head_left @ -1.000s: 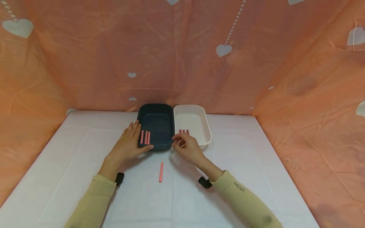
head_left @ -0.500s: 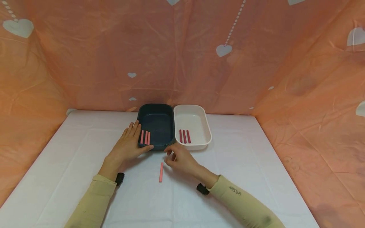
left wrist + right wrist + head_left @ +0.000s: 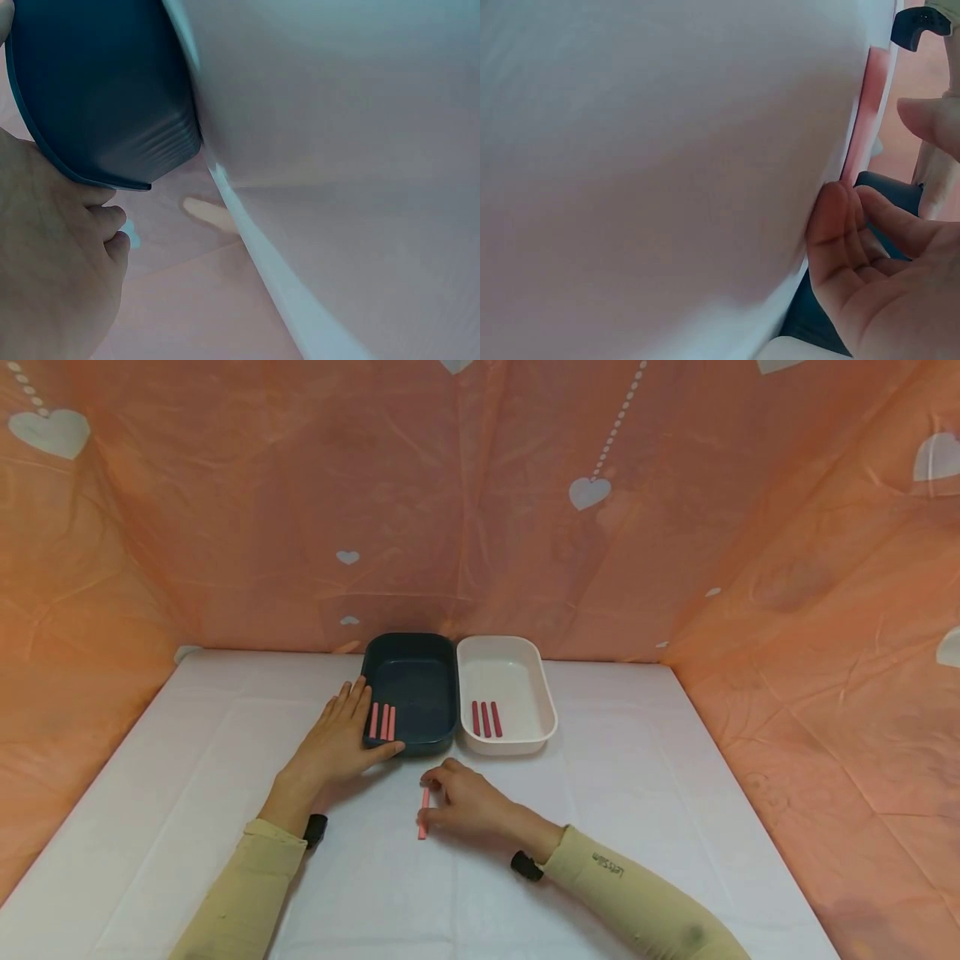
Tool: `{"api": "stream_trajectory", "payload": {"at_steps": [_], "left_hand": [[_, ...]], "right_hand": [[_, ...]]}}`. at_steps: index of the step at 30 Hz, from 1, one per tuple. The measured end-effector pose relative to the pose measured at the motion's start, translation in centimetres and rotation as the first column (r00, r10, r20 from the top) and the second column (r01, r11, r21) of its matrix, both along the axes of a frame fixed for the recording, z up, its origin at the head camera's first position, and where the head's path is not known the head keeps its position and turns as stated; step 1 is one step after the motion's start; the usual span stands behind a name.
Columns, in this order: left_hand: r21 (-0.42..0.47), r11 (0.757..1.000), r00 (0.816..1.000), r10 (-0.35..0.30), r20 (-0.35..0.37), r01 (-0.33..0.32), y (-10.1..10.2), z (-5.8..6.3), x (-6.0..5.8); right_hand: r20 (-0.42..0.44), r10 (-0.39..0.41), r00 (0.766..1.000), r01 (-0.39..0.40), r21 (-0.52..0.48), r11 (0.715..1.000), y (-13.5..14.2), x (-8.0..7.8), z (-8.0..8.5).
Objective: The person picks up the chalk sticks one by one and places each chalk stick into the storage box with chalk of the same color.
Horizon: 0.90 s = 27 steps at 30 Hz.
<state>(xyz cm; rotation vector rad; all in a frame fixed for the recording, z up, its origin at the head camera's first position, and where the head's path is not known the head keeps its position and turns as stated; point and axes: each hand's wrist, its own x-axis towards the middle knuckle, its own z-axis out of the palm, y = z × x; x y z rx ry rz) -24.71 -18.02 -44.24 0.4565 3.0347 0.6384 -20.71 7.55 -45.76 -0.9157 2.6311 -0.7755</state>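
One slim pink stick [image 3: 426, 798] lies on the white-covered table, in front of two trays. My right hand [image 3: 472, 802] is over it, fingertips at its far end and thumb across it in the head view. The right wrist view has the thumb [image 3: 930, 120] apart from the stick, while fingers touch its end. Along the left side of the dark blue tray [image 3: 423, 681] rests my left hand [image 3: 337, 739], fingers straight and thumb at the front rim. Three pink sticks [image 3: 385, 722] lie inside that tray. The white tray [image 3: 510, 681] beside it holds three dark red sticks [image 3: 486, 720].
Both trays stand side by side near the table's back edge. Behind them hangs an orange cloth [image 3: 480, 527] with white hearts, which also covers both sides. A white cloth [image 3: 360, 893] covers the table. Each wrist bears a black device [image 3: 527, 866].
My right hand has moved from the front of the trays down and left, to the pink stick on the table. The left hand and the trays have stayed in place.
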Motion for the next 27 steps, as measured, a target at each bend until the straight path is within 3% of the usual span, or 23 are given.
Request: {"api": "stream_trajectory", "payload": {"at_steps": [4, 16, 27], "left_hand": [[0.002, 1.0, 1.0, -0.002, 0.004, 0.002, 0.04, 0.06, 0.11], [-0.001, 1.0, 1.0, 0.0, 0.007, 0.0, -0.01, -0.14, 0.07], [-0.011, 1.0, 1.0, -0.001, 0.0, 0.001, 0.01, -0.15, 0.0]], "right_hand": [[-0.007, -0.004, 1.0, 0.005, 0.043, 0.999, -0.16, 0.13, -0.07], [-0.016, -0.007, 1.0, 0.008, 0.048, 0.999, -0.26, 0.25, -0.17], [-0.002, -0.021, 1.0, 0.021, -0.018, 1.0, -0.32, 0.25, 0.07]]}}
